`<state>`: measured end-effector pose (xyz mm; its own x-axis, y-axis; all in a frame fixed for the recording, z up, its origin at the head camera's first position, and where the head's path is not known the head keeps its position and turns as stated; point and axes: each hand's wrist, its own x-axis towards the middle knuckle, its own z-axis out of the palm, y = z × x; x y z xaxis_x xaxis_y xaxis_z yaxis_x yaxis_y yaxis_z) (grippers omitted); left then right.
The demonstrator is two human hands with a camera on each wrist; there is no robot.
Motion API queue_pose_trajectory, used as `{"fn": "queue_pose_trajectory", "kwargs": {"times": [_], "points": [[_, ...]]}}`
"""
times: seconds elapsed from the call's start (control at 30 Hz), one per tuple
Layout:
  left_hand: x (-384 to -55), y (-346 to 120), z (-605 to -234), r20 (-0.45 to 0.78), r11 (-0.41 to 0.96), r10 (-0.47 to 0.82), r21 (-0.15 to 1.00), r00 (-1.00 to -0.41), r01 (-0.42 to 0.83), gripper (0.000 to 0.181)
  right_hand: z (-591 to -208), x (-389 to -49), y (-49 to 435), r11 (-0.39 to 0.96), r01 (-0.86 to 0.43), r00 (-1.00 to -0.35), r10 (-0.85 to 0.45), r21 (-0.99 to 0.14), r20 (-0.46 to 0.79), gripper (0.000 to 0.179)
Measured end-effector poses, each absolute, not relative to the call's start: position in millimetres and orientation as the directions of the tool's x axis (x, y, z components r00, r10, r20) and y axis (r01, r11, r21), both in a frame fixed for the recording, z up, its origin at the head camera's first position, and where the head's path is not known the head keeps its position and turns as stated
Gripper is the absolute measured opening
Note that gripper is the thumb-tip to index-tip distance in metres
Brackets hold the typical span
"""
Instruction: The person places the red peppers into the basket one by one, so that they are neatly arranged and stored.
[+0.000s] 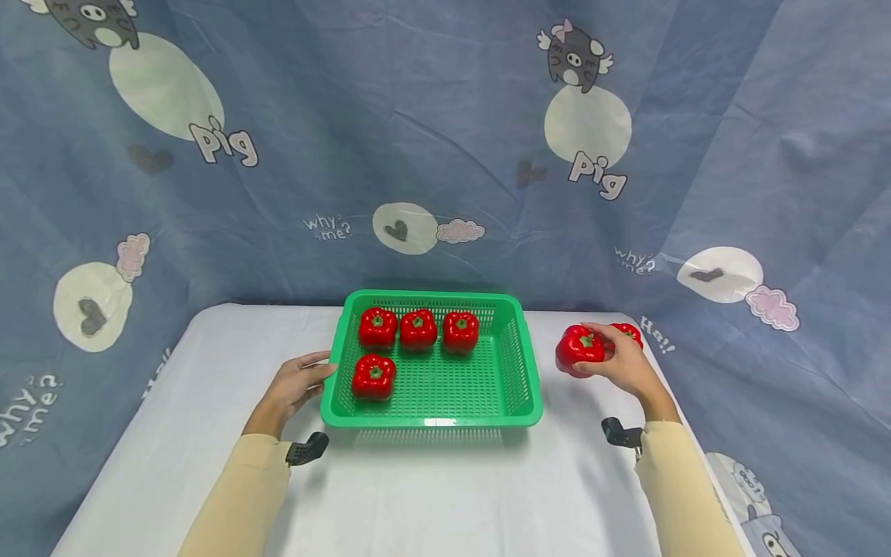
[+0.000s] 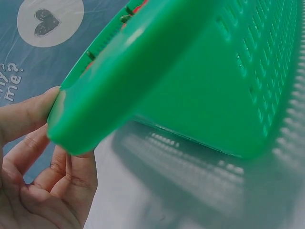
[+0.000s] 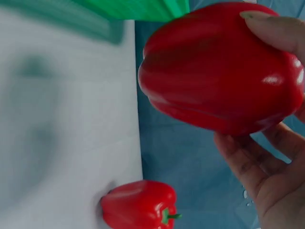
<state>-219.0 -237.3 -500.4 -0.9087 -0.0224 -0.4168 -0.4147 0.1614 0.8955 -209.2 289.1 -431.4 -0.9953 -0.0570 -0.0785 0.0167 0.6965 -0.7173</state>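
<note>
My right hand grips a red bell pepper by its side, held above the table to the right of the basket. In the right wrist view the thumb lies over this bell pepper and the fingers are under it. My left hand pinches the left rim of a green plastic basket. The left wrist view has the thumb on the rim's outer edge and curled fingers below it. Inside the basket stand several red bell peppers, three along the back and one at front left, stems up.
Another red bell pepper sits on the white table near its right edge, partly behind my right hand. A blue patterned cloth hangs behind the table. Both wrists carry small black devices.
</note>
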Motion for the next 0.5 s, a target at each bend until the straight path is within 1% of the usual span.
{"fn": "queue_pose_trajectory", "kwargs": {"times": [0.2,0.5], "points": [[-219,-237,-500,-0.415,0.152,-0.022,0.898,-0.909,-0.414,0.059,-426,-210,283,0.694,-0.028,-0.995,-0.092,-0.720,-0.050,0.083],[-219,-237,-501,-0.415,0.146,-0.015,0.899,-0.910,-0.413,0.058,-426,-213,274,0.644,-0.051,-0.992,-0.120,-0.763,-0.035,0.081]]}}
